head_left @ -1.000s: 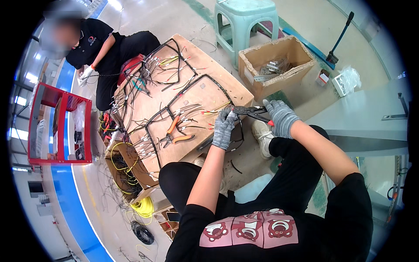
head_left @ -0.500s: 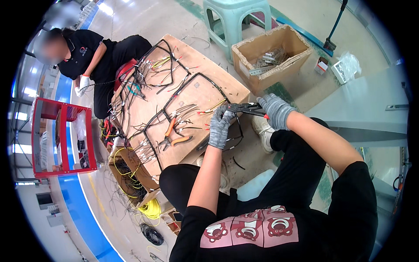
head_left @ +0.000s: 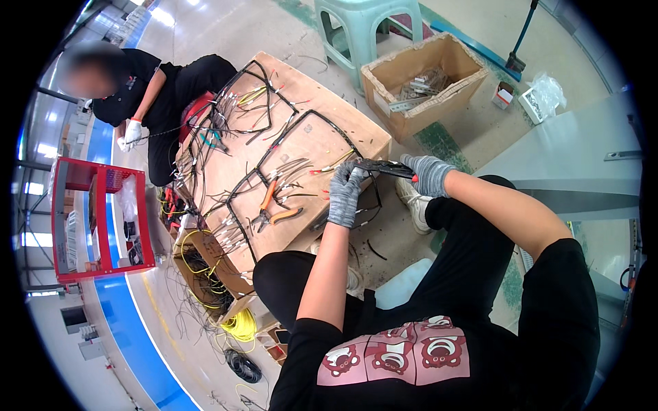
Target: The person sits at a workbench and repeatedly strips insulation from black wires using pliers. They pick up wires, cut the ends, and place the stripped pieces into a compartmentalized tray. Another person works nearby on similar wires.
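My right hand (head_left: 429,175), in a grey knitted glove, is wrapped round the handles of a black crimping tool (head_left: 385,168) that has a small red part by the grip. The tool's head points left, to the fingers of my left hand (head_left: 346,193), gloved alike. Those fingers are pinched at the jaws, beside wire ends at the board's right edge; what exactly they grip is hidden. A black-taped wire harness (head_left: 259,168) lies branched over the wooden board (head_left: 329,103). Orange-handled pliers (head_left: 269,209) rest on the board left of my left hand.
Across the board a co-worker in white gloves (head_left: 131,131) holds a dark cable. Beyond the board stand a cardboard box (head_left: 392,118) of metal parts and a pale green stool (head_left: 356,51). A red rack (head_left: 103,219) is at left, with yellow wire coils (head_left: 240,325) on the floor.
The crimping tool's handles look closer together in my right hand. My left hand has stayed nearly in place at the jaws.
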The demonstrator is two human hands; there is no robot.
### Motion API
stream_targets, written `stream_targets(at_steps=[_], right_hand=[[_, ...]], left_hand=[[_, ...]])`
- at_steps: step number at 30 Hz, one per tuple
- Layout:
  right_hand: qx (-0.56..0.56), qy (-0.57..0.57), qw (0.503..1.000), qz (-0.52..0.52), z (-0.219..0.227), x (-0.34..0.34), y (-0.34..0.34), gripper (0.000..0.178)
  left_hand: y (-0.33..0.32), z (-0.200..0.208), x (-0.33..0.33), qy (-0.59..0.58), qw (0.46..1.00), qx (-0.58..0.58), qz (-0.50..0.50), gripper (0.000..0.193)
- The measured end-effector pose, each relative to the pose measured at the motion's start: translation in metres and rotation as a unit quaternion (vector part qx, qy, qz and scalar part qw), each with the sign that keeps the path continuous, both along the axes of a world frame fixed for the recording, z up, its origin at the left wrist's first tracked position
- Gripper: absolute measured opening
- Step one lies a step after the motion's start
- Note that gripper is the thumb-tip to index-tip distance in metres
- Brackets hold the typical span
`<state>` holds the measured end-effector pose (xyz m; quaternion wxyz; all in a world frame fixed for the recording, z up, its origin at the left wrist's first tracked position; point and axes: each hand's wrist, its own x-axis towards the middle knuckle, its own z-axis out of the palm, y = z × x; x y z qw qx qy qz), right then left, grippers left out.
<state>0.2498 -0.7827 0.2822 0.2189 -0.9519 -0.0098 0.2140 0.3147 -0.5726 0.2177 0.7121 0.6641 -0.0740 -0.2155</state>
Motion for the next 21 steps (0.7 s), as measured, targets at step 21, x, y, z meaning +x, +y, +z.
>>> stream_targets(at_steps=[21], right_hand=[[0.528, -0.043, 0.755, -0.385, -0.003, -0.07, 0.062, 0.012]], left_hand=[[0.052, -0.006, -0.062, 0.268, 0.841, -0.418, 0.215, 0.035]])
